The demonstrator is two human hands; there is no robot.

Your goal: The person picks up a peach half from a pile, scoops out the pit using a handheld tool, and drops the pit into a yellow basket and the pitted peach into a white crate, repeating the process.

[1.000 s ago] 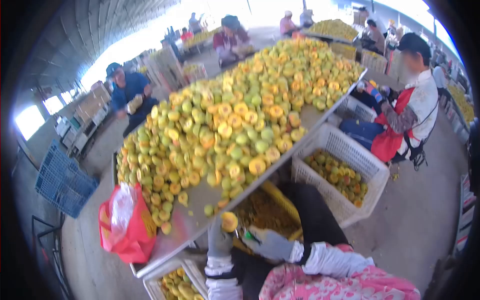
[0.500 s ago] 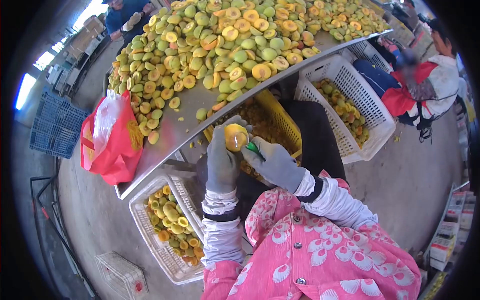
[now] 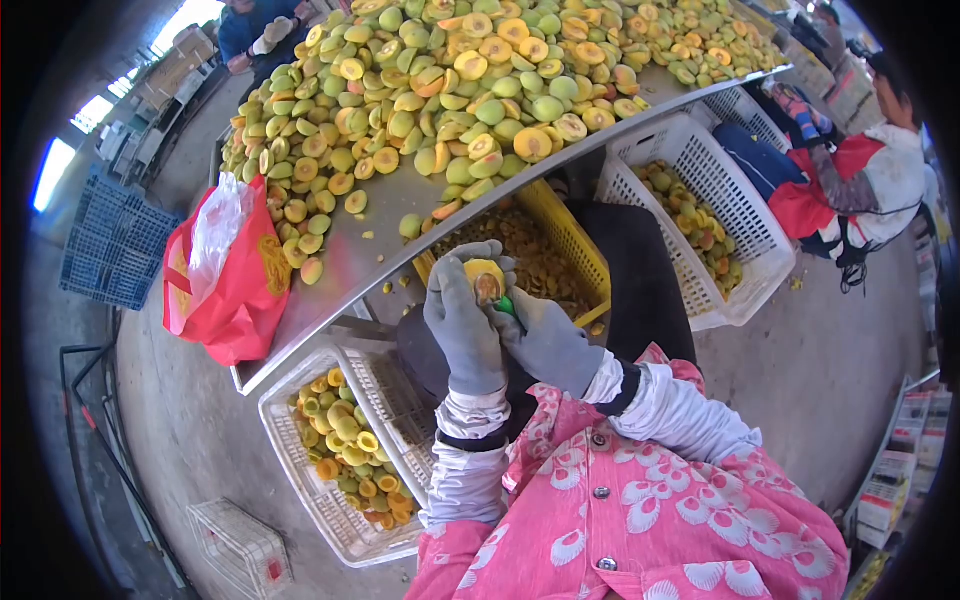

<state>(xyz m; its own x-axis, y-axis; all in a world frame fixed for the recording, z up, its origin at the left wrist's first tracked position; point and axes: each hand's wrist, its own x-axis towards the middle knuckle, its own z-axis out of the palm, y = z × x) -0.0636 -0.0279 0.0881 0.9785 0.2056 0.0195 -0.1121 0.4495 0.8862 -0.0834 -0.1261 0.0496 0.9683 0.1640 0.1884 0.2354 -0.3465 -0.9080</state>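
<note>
My left hand (image 3: 465, 330), in a grey glove, is closed around a yellow apricot-like fruit half (image 3: 486, 282), its cut face and brown centre showing. The gloved right hand (image 3: 552, 345) grips a small green-handled tool (image 3: 506, 305) right against that fruit; its working end is hidden. Below both hands, a yellow crate (image 3: 565, 245) holds many brownish-yellow pieces. Ahead, a large heap of halved fruit (image 3: 500, 110) covers much of the metal table (image 3: 385, 215).
A red bag (image 3: 235, 310) sits at the table's left corner. White crates of fruit halves stand to the left (image 3: 300, 480) and right (image 3: 765, 235). Other people are at the far left (image 3: 255, 35) and right (image 3: 870, 180). Blue crates (image 3: 115, 240) are stacked at left.
Both hands have shifted slightly right. The fruit half in the left hand now shows a brown centre, where a smooth yellow surface showed before. The right hand still grips the green-handled tool.
</note>
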